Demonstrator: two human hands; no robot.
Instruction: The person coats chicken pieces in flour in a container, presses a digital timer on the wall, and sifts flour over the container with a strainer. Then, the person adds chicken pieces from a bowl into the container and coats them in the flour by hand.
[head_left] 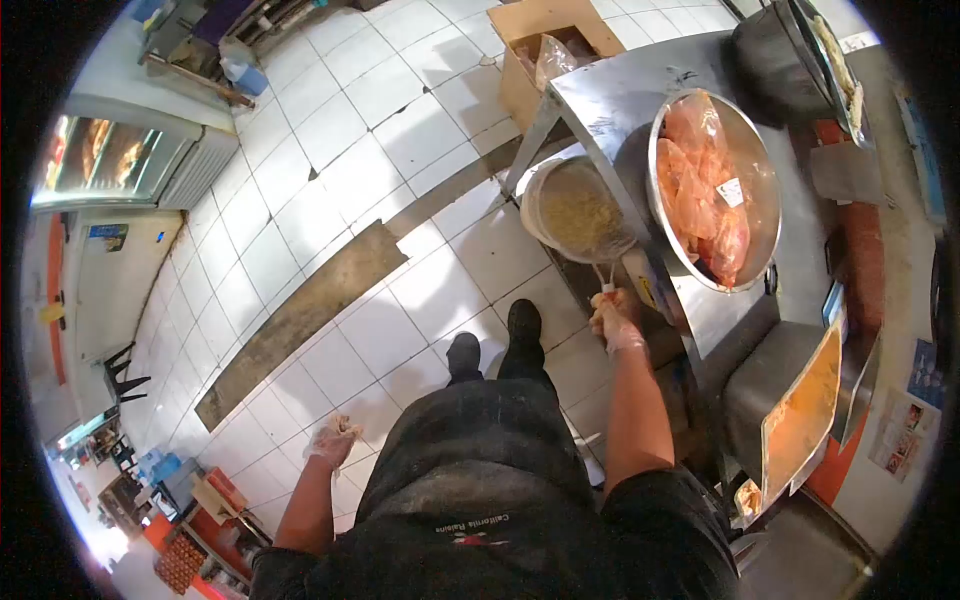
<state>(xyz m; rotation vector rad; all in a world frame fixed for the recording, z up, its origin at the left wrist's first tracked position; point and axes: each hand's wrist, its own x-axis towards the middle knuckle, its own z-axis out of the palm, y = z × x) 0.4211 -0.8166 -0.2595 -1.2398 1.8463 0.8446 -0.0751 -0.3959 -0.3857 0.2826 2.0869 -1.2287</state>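
"What's the right hand (pixel 614 318) gripping?"
"A handle (pixel 607 288), at five o'clock on the bucket (pixel 532 212), by the table (pixel 622 98)."
"And the left hand (pixel 332 441)?"
"Out around seven o'clock; I can't tell its grip."

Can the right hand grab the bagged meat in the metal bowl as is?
Probably not: the right hand is gripping a handle. If freed, likely yes; the bagged meat looks close, with the bowl uncovered.
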